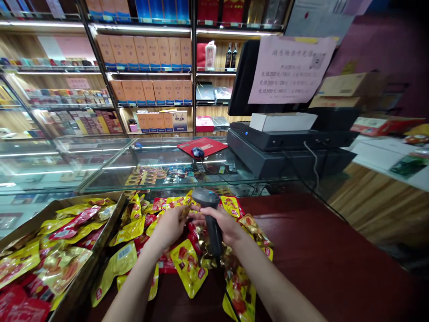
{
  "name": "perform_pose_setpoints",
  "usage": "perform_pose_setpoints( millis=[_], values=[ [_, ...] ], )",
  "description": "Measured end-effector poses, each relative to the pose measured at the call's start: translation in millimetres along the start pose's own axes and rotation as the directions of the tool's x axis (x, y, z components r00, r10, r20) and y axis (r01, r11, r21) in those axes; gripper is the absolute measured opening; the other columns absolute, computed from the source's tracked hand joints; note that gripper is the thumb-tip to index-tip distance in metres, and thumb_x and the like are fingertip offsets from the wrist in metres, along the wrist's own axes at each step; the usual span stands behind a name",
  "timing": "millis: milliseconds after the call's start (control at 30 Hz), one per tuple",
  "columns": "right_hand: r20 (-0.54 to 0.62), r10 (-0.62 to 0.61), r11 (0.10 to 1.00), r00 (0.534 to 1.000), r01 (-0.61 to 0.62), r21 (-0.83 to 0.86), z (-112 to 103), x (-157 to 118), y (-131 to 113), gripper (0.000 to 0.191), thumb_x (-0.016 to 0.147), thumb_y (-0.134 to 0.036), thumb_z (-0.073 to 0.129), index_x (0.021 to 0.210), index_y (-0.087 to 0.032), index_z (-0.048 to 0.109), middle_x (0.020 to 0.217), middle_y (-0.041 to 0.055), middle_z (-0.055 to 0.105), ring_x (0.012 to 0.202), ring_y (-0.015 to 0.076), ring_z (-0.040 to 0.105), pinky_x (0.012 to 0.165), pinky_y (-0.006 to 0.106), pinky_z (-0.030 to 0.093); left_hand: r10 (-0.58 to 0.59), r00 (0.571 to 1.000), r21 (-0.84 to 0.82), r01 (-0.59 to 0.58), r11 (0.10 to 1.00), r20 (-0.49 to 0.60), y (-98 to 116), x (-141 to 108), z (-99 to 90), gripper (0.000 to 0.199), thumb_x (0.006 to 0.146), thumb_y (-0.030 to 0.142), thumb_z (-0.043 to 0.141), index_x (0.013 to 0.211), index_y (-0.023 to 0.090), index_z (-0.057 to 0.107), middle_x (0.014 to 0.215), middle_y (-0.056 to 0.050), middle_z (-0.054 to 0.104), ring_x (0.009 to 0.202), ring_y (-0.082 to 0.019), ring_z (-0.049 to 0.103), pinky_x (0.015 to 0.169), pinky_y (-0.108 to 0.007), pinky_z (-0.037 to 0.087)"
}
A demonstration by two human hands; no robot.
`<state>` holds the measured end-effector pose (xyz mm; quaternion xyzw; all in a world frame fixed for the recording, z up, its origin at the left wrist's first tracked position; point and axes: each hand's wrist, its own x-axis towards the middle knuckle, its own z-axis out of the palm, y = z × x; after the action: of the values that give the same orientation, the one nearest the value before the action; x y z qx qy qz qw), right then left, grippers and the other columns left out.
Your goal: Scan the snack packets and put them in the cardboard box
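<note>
Right hand [227, 224] is gripping barcode scanner [214, 236] | left hand [171, 226] is curling alongside, hold indeterminate | risk: cable [230, 301] trailing below grip could be dragging snack pouches [188, 267]

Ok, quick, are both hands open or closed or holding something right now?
Left hand: fingers bent above the shiny packets; can't tell if it's holding one.
Right hand: closed, holding the black scanner.
</note>
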<state>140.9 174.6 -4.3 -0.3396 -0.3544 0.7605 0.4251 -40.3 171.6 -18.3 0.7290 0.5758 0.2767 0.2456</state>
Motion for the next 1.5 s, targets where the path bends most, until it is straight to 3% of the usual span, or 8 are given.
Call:
perform_pose_setpoints(
  millis=[100,167,267,367,667,867,1200,1500],
  values=[
    [0.029,-0.099,0.991,0.995,0.101,-0.089,9,-12,-7,0.034,0.068,-0.025,0.071,0.099,-0.015,0.062,0.115,0.0101,0.064,0.092,0.0203,0.067,0.073,0.029,0.054,-0.1,0.991,-0.367,0.06,0.928,-0.09,-13,3,-17.4,0.034,0.071,0.031,0.068,0.104,0.02,0.064,0.095,-0.007,0.072,0.086,-0.024,0.067,0.078,-0.032,0.05],
    [0.034,-0.105,0.979,0.994,0.109,-0.174,15,-19,-8,0.033,0.068,-0.028,0.071,0.097,-0.015,0.063,0.112,0.0098,0.065,0.087,0.0201,0.067,0.066,0.028,0.054,-0.22,0.972,-0.61,0.127,0.782,-0.08,-20,3,-25.7,0.039,0.065,0.037,0.075,0.096,0.017,0.063,0.085,-0.005,0.072,0.073,-0.02,0.067,0.07,-0.031,0.052],
    [0.028,-0.042,0.954,0.999,0.049,-0.295,23,-26,-3,0.028,0.069,-0.035,0.069,0.087,-0.015,0.062,0.093,0.0072,0.068,0.065,0.0155,0.065,0.047,0.024,0.049,-0.354,0.935,-0.827,0.198,0.526,-0.001,-27,4,-29.5,0.047,0.056,0.036,0.082,0.094,0.015,0.063,0.086,-0.006,0.072,0.07,-0.019,0.067,0.067,-0.032,0.054],
    [0.015,0.033,0.918,0.999,-0.024,-0.397,27,-26,9,0.023,0.073,-0.038,0.064,0.077,-0.016,0.058,0.061,0.0007,0.063,0.042,0.0099,0.052,0.038,0.021,0.04,-0.425,0.904,-0.887,0.228,0.402,0.04,-33,6,-26.6,0.051,0.051,0.035,0.086,0.093,0.015,0.065,0.09,-0.008,0.072,0.071,-0.021,0.068,0.062,-0.031,0.055],
    [0.054,0.101,0.843,0.993,-0.057,-0.535,36,-29,40,0.012,0.074,-0.031,0.059,0.072,-0.021,0.052,0.043,-0.0041,0.053,0.035,0.0111,0.045,0.038,0.024,0.037,-0.412,0.911,-0.887,0.161,0.434,-0.036,-42,4,-31.5,0.049,0.055,0.037,0.083,0.096,0.015,0.065,0.089,-0.008,0.073,0.071,-0.02,0.069,0.062,-0.03,0.056],
    [0.018,0.11,0.815,0.994,-0.08,-0.574,46,-34,44,0.013,0.072,-0.028,0.059,0.068,-0.022,0.048,0.042,-0.0051,0.051,0.034,0.0107,0.042,0.04,0.025,0.037,-0.331,0.941,-0.898,0.082,0.433,-0.074,-37,2,-44.7,0.052,0.053,0.029,0.083,0.099,0.015,0.063,0.094,-0.008,0.072,0.078,-0.02,0.068,0.069,-0.03,0.054],
    [0.018,0.044,0.808,0.999,-0.025,-0.589,47,-34,44,0.012,0.07,-0.026,0.063,0.072,-0.023,0.051,0.041,-0.0067,0.049,0.034,0.0106,0.042,0.038,0.024,0.033,-0.398,0.915,-0.885,0.127,0.448,-0.07,-42,3,-42.6,0.053,0.05,0.033,0.085,0.094,0.019,0.06,0.098,-0.006,0.071,0.076,-0.019,0.068,0.057,-0.025,0.054],
    [-0.003,0.036,0.795,0.999,-0.03,-0.606,48,-32,45,0.012,0.07,-0.023,0.06,0.078,-0.022,0.051,0.043,-0.0071,0.049,0.035,0.0101,0.041,0.04,0.024,0.034,-0.386,0.921,-0.904,0.125,0.409,-0.047,-44,4,-40.9,0.053,0.051,0.028,0.085,0.098,0.018,0.061,0.096,-0.006,0.071,0.077,-0.019,0.068,0.062,-0.029,0.056]
  ],
)
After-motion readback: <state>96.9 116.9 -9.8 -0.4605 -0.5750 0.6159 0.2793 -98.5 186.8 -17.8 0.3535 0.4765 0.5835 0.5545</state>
